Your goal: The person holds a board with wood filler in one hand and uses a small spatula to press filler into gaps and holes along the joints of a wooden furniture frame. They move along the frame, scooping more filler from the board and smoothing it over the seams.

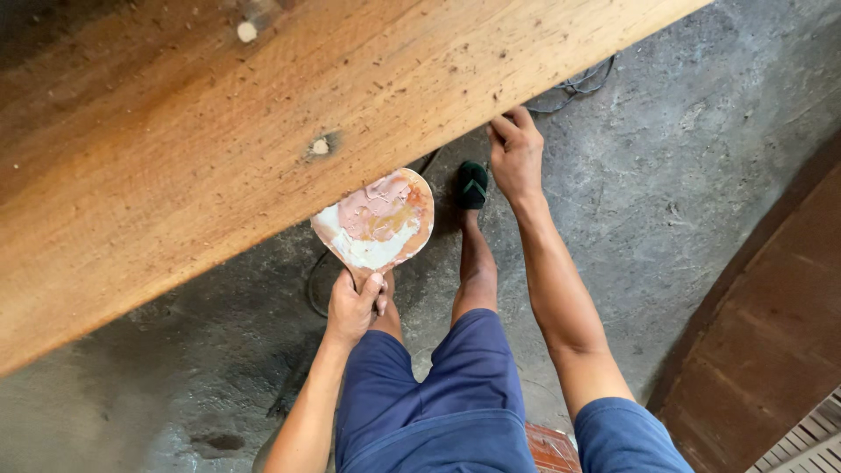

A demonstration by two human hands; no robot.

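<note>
Round paddle-shaped board (377, 221), smeared with pink and white paste: handle clenched in left hand (353, 307); right hand (517, 156) fingers curled over edge of wooden plank (219, 131), concrete floor (683, 140) below

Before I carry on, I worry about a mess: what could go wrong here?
1. The paddle in the left hand is loaded with pink and white filler and held out past the plank's edge; if it tips, filler may drop to the floor.
2. A cable loops by the feet; it might snag.
3. The right hand grips the plank's edge, so splinters are possible.
</note>
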